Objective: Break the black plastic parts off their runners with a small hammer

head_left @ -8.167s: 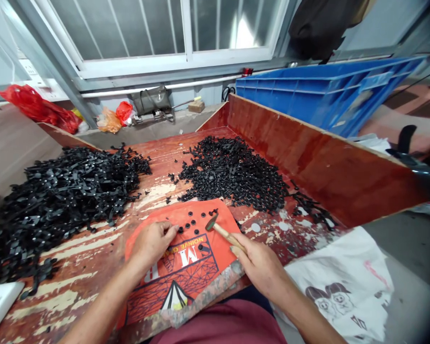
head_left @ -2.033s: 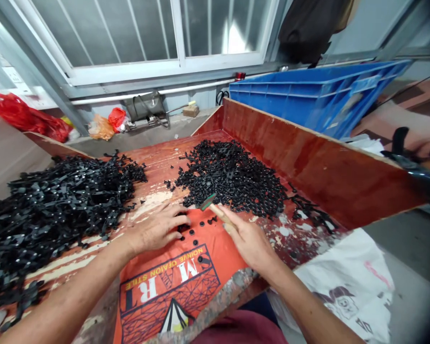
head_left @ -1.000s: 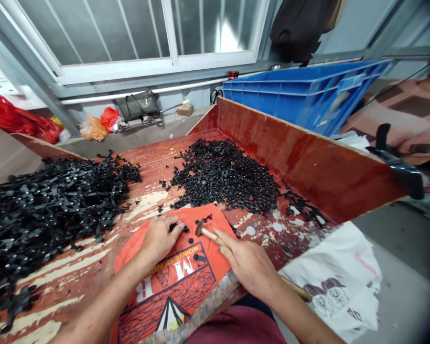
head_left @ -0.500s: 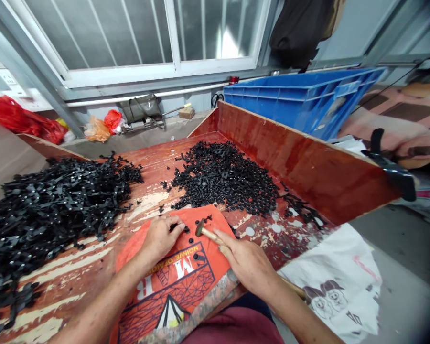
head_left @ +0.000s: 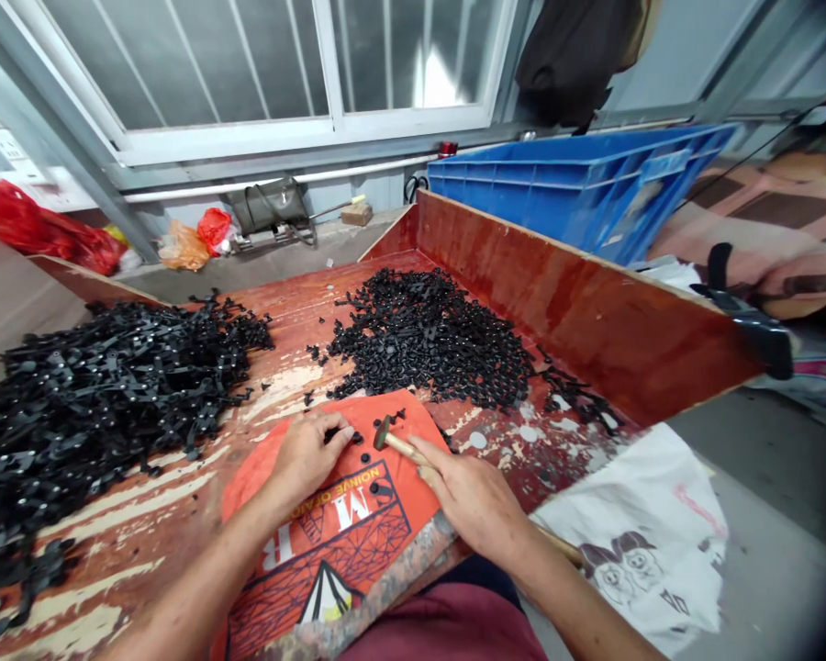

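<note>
My right hand [head_left: 472,500] grips the wooden handle of a small hammer [head_left: 392,441], whose head hovers just above an orange printed cloth [head_left: 344,532] at the table's near edge. My left hand [head_left: 306,454] rests on the cloth with its fingers pinched over a small black round part [head_left: 350,439]. A few more small black parts [head_left: 378,491] lie loose on the cloth between my hands.
A pile of small black pieces [head_left: 433,335] lies beyond the cloth; a larger heap of black strips [head_left: 89,395] fills the left. The worn red table [head_left: 144,514] has a raised wooden side board [head_left: 592,321]. A blue crate [head_left: 571,184] stands behind it, a white printed bag [head_left: 647,542] at right.
Two seconds ago both hands reached up to the edge of the small-piece pile; they have since drawn back onto the cloth. Over the last second they have hardly moved.
</note>
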Tool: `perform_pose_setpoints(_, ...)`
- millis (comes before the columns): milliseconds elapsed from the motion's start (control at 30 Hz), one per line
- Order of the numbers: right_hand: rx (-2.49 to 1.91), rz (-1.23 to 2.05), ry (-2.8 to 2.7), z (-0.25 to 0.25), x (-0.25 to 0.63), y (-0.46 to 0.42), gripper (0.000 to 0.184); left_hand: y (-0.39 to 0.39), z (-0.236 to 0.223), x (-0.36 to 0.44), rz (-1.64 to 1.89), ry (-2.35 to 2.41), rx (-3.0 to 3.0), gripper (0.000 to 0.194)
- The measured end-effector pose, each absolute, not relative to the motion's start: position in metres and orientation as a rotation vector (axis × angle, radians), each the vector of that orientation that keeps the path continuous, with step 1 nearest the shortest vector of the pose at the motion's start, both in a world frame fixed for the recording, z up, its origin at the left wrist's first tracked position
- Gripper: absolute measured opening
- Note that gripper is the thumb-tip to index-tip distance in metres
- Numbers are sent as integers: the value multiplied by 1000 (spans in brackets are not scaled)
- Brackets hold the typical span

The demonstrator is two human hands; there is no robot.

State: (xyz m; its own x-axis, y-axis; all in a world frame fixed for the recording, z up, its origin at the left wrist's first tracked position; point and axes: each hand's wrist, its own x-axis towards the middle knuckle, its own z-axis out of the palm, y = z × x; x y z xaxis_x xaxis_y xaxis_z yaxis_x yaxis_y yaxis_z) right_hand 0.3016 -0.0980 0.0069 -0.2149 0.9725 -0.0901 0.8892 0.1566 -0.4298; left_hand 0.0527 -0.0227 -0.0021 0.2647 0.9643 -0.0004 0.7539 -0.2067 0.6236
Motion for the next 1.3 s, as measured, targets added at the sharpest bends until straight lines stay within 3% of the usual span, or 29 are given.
perform_pose_setpoints(567,-1717,418,-2310,11,278,-82,49,-21,4,54,391,1594,2171,34)
perform_pose_setpoints(800,-1622,456,-2260,26,284,-80,47,-25,0,56,426,1668,2146,26)
perform_pose_setpoints(1300,-1655,420,-2280,23,281,-82,49,-28,-5,56,405,1678,2176,38)
